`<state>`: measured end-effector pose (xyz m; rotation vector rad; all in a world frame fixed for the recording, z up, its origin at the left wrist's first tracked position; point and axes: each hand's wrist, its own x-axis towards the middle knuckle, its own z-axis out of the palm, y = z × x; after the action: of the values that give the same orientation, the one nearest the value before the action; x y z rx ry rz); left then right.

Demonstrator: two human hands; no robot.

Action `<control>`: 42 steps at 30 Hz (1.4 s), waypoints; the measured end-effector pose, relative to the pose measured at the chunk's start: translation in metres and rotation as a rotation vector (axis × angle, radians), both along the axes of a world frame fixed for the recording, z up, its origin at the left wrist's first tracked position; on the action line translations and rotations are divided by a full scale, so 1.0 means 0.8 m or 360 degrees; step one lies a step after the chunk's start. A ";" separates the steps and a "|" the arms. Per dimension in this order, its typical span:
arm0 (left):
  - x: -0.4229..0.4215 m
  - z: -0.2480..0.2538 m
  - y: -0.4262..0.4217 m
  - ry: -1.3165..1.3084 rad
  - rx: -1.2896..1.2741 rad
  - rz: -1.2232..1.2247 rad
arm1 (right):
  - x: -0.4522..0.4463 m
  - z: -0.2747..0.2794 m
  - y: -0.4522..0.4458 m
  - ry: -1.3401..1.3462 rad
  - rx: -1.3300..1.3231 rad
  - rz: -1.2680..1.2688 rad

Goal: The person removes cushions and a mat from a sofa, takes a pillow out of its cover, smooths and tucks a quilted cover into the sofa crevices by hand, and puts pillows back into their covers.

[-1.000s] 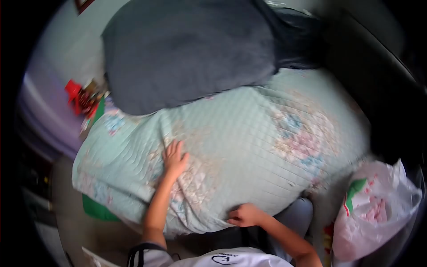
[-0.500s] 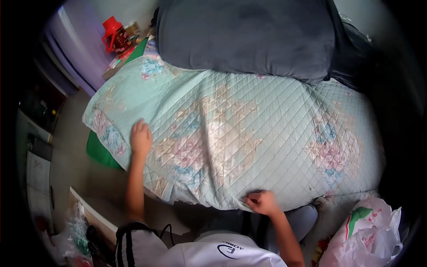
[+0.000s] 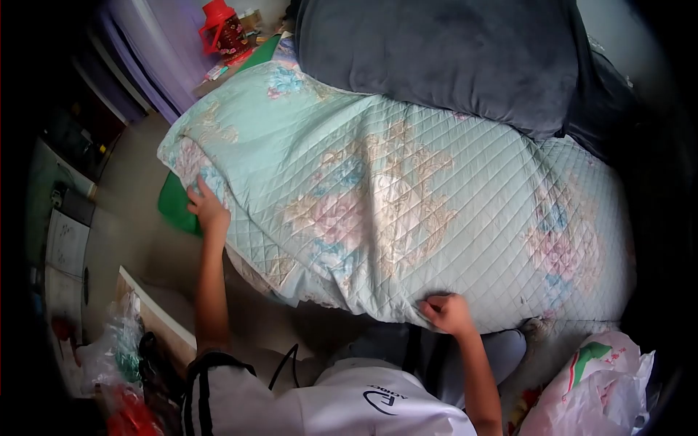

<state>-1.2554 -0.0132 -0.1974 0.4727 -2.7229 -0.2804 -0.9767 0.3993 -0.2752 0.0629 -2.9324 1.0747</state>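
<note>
A pale green quilted cover (image 3: 480,196) with floral patterns lies over the bed, wrinkled near its front edge. At the cover's left edge is my left hand (image 3: 209,208), fingers apart and touching the fabric by a flower pattern. My right hand (image 3: 447,313) is closed at the front edge of the cover, its fingers pinching the fabric there. Green material (image 3: 178,206) hangs below the cover beside my left hand. Behind, a dark grey blanket (image 3: 436,58) is heaped on the cover.
A red thermos (image 3: 224,33) stands at the back left near a purple curtain (image 3: 163,54). Plastic bags lie at the lower left (image 3: 113,356) and lower right (image 3: 596,389). A board edge (image 3: 156,309) rises near my left arm.
My left hand has moved from the middle of the cover to its left edge. My right hand has stayed at the front edge. The camera view has shifted, showing more of the floor at left.
</note>
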 end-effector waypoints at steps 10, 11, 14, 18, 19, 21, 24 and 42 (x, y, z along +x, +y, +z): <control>0.002 0.148 -0.234 0.0454 -0.0851 0.0277 | 0.012 -0.005 -0.012 0.0114 -0.0017 -0.0178; 0.018 0.166 -0.231 0.0415 -0.0874 0.0375 | 0.012 -0.007 -0.012 0.0132 -0.0007 -0.0196; -0.003 0.130 -0.373 0.0175 -0.0814 0.0716 | 0.015 -0.004 -0.015 0.0161 0.0015 -0.0236; -0.024 0.070 -0.431 0.0283 -0.0725 0.1048 | 0.015 -0.003 -0.016 0.0211 0.0029 -0.0257; 0.003 0.093 -0.341 -0.0042 -0.0982 0.0859 | 0.016 -0.005 -0.016 0.0211 0.0029 -0.0263; -0.023 0.069 -0.304 -0.0109 -0.0994 0.0296 | 0.018 -0.008 -0.017 0.0202 0.0094 -0.0318; -0.098 -0.012 -0.315 -0.0056 0.0003 -0.0240 | 0.021 -0.008 -0.022 0.0248 0.0124 -0.0388; -0.121 -0.107 0.101 0.0039 -0.0022 -0.1142 | -0.083 0.042 -0.022 0.0512 0.0285 -0.0422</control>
<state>-1.3520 0.0677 -0.2827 -0.5302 -2.7622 -0.4370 -1.0434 0.3819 -0.2418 -0.1342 -2.6432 0.6913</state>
